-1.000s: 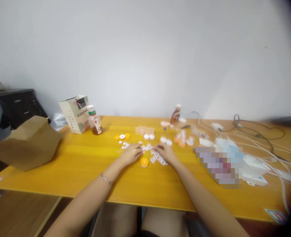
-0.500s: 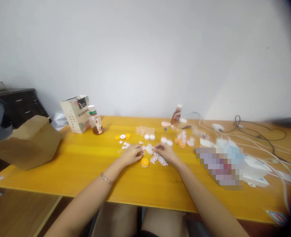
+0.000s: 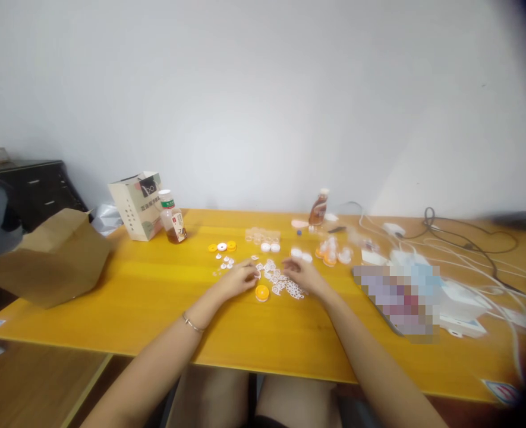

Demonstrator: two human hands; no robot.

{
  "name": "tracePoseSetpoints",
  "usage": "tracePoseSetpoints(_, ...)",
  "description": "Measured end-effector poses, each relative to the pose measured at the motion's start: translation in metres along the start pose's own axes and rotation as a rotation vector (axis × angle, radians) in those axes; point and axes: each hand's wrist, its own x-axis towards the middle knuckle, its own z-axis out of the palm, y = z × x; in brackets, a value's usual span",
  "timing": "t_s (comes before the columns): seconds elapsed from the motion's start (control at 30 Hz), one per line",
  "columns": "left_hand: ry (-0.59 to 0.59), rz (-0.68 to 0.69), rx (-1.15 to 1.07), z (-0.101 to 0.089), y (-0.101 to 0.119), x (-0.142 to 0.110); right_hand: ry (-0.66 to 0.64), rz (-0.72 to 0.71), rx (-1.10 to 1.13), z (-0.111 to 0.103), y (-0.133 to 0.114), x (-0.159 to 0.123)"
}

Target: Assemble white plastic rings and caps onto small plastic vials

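My left hand [image 3: 239,279] has its fingers bent together, with a small white piece [image 3: 258,274] at the fingertips; its shape is too small to make out. To the right, my right hand [image 3: 304,276] hovers beside a scatter of white openwork cutouts [image 3: 288,288], its thumb and bent fingers a little apart and nothing visible between them. An orange round disc [image 3: 262,292] on a pale base lies in front, between my hands. Small white knob-like parts [image 3: 225,263] are spread beyond my left hand. White round caps [image 3: 301,256] sit just past my right hand.
Yellow and white rings [image 3: 222,246] and clear cups [image 3: 263,235] stand farther back. A brown paper bag [image 3: 53,255], a carton bag [image 3: 138,205] and a bottle [image 3: 172,220] are left. Right are a brown bottle [image 3: 318,208], orange-white parts [image 3: 328,252], a phone-like slab [image 3: 391,303] and cables [image 3: 472,244].
My right hand has drawn back slightly to the right from the white cutouts, and its fingers have loosened. My left hand has stayed almost where it was.
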Motion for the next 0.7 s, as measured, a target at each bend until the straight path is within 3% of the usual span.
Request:
tracePoseSetpoints(0.3,0.012,-0.013,0.002,-0.003,0.000,0.000,-0.169,-0.061,-0.232,-0.002,-0.002,-0.003)
tracePoseSetpoints(0.7,0.108,-0.027,0.007,-0.010,0.011,-0.002,-0.166,-0.074,-0.248,0.002,-0.005,-0.005)
